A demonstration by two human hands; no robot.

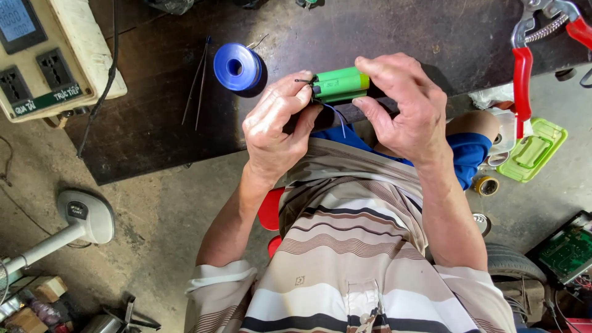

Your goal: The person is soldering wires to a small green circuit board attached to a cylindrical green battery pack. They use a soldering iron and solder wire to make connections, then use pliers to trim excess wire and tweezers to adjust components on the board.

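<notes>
Over a dark bench (382, 31), near its front edge, both hands hold a green cell pack (340, 84) in the air. Pack's long axis runs left-right, between the hands. Right hand (404, 105) grips its right end, fingers wrapped over the top. Left hand (277, 120) pinches the left end, where dark and blue wires come out; both equally close. Socket box (49, 55) at far left, red-handled cutters (524, 74) far right, blue spool (237, 66) just beyond the left hand.
</notes>
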